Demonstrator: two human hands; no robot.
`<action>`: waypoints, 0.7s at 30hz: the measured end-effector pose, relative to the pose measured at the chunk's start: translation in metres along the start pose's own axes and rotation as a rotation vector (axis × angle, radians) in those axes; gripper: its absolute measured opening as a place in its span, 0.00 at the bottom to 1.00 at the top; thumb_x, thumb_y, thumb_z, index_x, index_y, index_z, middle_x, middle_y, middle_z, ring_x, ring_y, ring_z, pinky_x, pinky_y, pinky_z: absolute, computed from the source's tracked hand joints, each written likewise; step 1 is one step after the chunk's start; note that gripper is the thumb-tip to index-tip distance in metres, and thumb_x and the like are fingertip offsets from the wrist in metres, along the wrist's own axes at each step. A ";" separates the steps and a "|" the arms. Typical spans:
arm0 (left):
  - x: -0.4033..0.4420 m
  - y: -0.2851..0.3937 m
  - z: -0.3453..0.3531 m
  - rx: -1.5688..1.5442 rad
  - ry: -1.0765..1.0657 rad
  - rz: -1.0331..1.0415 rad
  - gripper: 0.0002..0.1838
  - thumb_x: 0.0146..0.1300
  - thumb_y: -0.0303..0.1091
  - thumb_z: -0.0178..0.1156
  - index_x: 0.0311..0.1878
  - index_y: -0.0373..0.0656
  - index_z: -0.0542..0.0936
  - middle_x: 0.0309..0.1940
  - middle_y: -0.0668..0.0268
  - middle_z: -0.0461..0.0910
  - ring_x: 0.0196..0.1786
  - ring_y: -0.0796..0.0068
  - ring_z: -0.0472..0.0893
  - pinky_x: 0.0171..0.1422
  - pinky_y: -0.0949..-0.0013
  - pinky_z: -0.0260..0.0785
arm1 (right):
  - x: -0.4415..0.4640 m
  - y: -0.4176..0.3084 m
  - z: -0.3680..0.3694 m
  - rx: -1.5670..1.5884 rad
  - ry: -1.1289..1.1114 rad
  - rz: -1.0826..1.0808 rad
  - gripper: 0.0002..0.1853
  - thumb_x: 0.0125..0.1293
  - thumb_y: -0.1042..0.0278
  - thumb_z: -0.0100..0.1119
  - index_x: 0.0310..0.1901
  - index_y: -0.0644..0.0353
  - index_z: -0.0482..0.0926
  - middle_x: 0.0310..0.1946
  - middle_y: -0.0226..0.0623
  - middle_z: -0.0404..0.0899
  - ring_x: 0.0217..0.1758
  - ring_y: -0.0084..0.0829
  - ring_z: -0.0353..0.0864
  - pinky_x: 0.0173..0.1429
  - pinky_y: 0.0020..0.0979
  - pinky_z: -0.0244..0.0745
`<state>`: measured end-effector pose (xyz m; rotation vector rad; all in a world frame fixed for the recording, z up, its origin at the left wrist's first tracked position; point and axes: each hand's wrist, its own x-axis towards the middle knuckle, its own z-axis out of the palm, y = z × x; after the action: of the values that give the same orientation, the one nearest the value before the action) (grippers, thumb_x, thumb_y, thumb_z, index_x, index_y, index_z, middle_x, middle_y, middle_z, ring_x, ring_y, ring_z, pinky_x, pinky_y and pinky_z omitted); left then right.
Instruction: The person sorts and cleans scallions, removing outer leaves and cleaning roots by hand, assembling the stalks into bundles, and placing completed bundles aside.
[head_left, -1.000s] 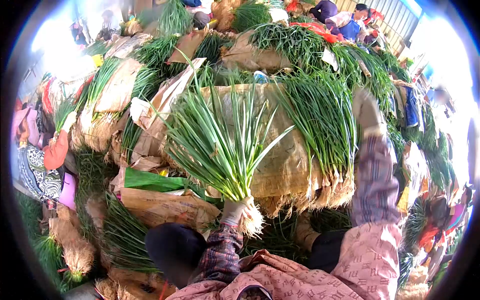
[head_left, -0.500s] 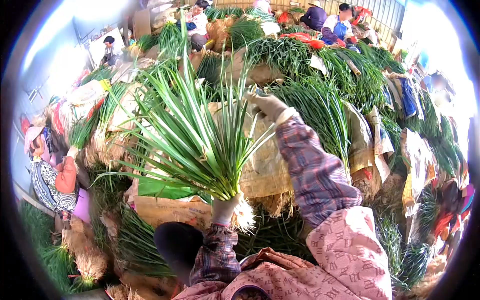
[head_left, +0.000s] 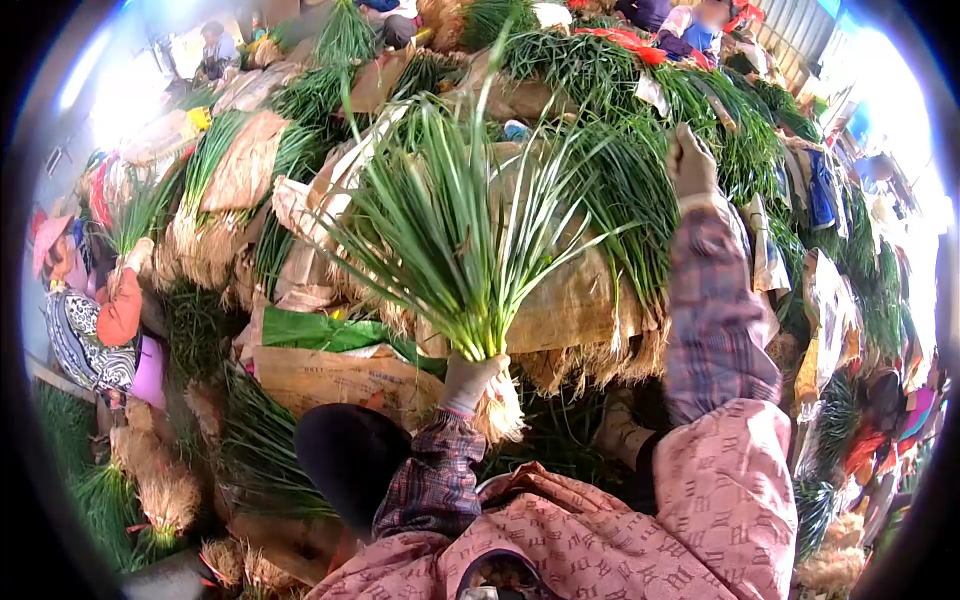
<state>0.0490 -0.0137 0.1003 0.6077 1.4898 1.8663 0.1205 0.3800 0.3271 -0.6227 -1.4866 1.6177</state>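
My gloved left hand (head_left: 472, 383) is wrapped round the base of a bunch of chives (head_left: 480, 250). Its long flat leaves fan upward, and pale shaggy roots hang below my fist. My gloved right hand (head_left: 692, 162) is raised to the right, apart from the bunch, with the fingers curled closed. Whatever it may hold is hidden. Behind it lie more dark green leaves. Beyond the held bunch is a tan sack cloth (head_left: 570, 310) laid over heaped bunches, with roots sticking out beneath.
A brown paper sheet (head_left: 345, 380) and a green sheet (head_left: 320, 330) lie left of my left hand. At far left sits a person in a pink hat (head_left: 50, 240), holding greens. Heaped greens (head_left: 560, 75) spread across the back, where other people sit. Red cloth (head_left: 620, 42) lies among them.
My right hand has moved right and up, away from the leaf tips. My left hand, still round the bunch, is slightly higher and further right. The view has tilted down.
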 end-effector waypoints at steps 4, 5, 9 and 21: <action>0.003 0.027 0.020 -0.054 0.079 -0.008 0.14 0.48 0.24 0.61 0.41 0.39 0.75 0.27 0.68 0.77 0.26 0.77 0.76 0.29 0.74 0.72 | -0.086 0.027 -0.023 -1.126 -0.998 0.407 0.19 0.65 0.54 0.52 0.50 0.58 0.73 0.31 0.39 0.81 0.26 0.30 0.81 0.32 0.28 0.79; 0.004 0.025 0.023 -0.059 0.074 -0.005 0.14 0.48 0.24 0.61 0.41 0.39 0.75 0.27 0.68 0.77 0.25 0.78 0.76 0.29 0.74 0.71 | -0.118 0.017 -0.001 -1.322 -1.077 0.270 0.21 0.63 0.56 0.53 0.54 0.57 0.71 0.34 0.41 0.81 0.31 0.34 0.82 0.38 0.31 0.79; 0.007 -0.010 0.022 0.084 0.084 -0.131 0.11 0.48 0.25 0.63 0.38 0.38 0.79 0.27 0.69 0.79 0.25 0.79 0.76 0.27 0.74 0.69 | -0.157 0.024 0.089 -1.127 -0.752 -0.345 0.24 0.60 0.61 0.57 0.59 0.52 0.68 0.34 0.44 0.81 0.38 0.40 0.82 0.48 0.35 0.79; 0.025 -0.054 0.018 0.089 -0.044 -0.303 0.06 0.50 0.29 0.64 0.27 0.37 0.80 0.17 0.66 0.78 0.16 0.79 0.76 0.18 0.77 0.66 | -0.173 0.093 0.080 -0.755 -0.532 0.295 0.11 0.66 0.63 0.54 0.43 0.62 0.77 0.28 0.38 0.80 0.26 0.28 0.79 0.27 0.28 0.77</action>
<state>0.0562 0.0235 0.0507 0.4331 1.5475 1.5534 0.1253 0.1966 0.2214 -0.8897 -2.5467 1.4681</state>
